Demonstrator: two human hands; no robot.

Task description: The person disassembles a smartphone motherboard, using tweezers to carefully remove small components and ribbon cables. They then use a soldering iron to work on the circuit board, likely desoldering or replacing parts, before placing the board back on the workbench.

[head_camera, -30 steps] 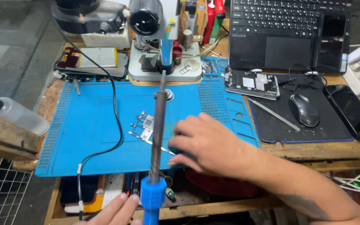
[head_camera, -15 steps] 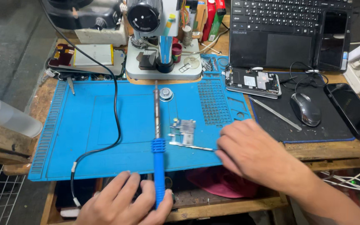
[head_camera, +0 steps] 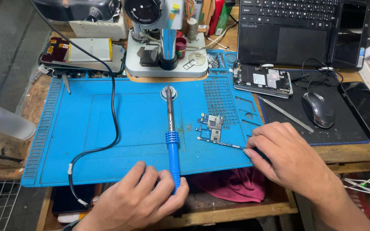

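Observation:
My left hand (head_camera: 140, 197) grips the blue handle of a soldering iron (head_camera: 171, 141) at the near edge of the blue work mat (head_camera: 108, 128). The iron's metal shaft points away from me, its tip close to a small round metal disc (head_camera: 168, 93). My right hand (head_camera: 290, 160) is closed on thin tweezers (head_camera: 221, 143) whose tips reach left under a small phone circuit board (head_camera: 210, 127) lying on the mat. The iron's black cable (head_camera: 108, 124) loops across the mat's left half.
A microscope stand (head_camera: 163, 55) sits at the back centre. An opened phone (head_camera: 262, 79), a mouse (head_camera: 317, 109), a dark phone (head_camera: 367, 111) and a laptop (head_camera: 296, 30) are to the right. A red cloth (head_camera: 232, 184) lies under the mat's edge, a plastic bottle (head_camera: 3, 122) at left.
The soldering iron has come down from a raised tilt to lie along the mat. My right hand has drawn back to the right, uncovering the circuit board.

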